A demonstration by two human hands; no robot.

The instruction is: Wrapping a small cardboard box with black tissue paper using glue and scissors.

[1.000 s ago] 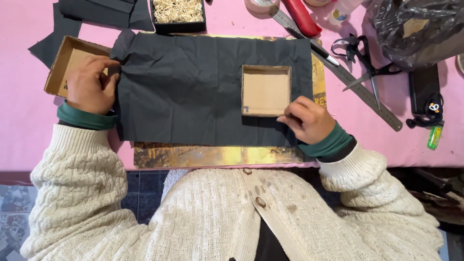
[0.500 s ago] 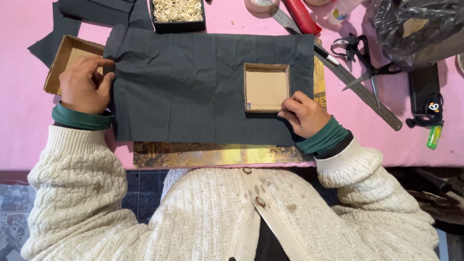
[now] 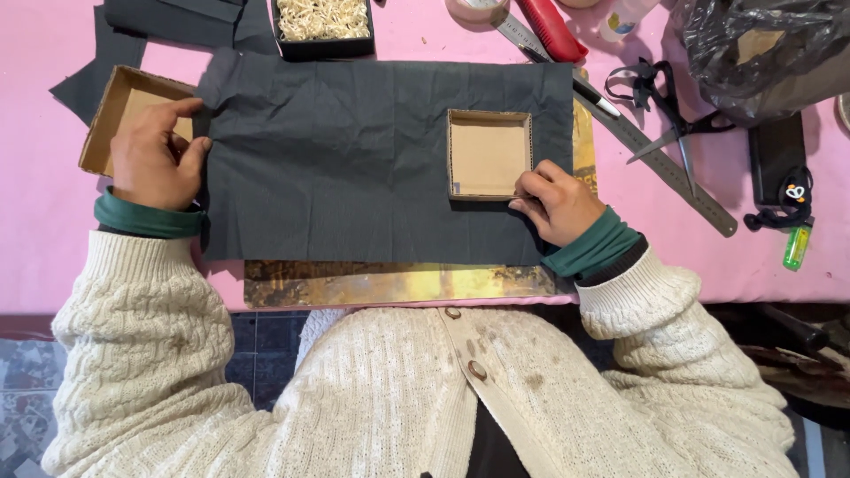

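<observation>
A large sheet of dark grey paper (image 3: 354,159) lies flat across a gold-coloured board (image 3: 398,283) on the pink table. A small open cardboard box (image 3: 489,153) sits on the sheet's right part. My right hand (image 3: 553,204) rests at the box's near right corner, fingertips touching its edge. My left hand (image 3: 159,159) presses on the sheet's left edge, over a second shallow cardboard tray (image 3: 119,102) that lies partly under the sheet.
At the back are a black box of pale shredded filler (image 3: 323,22), more dark paper pieces (image 3: 168,13) and a tape roll (image 3: 474,9). To the right lie a red cutter (image 3: 553,31), a metal ruler (image 3: 655,159), scissors (image 3: 673,119), a black plastic bag (image 3: 761,53) and a green lighter (image 3: 797,248).
The small box and the sheet have shifted slightly away from me. My right hand stays at the box's near corner and my left hand stays on the sheet's left edge.
</observation>
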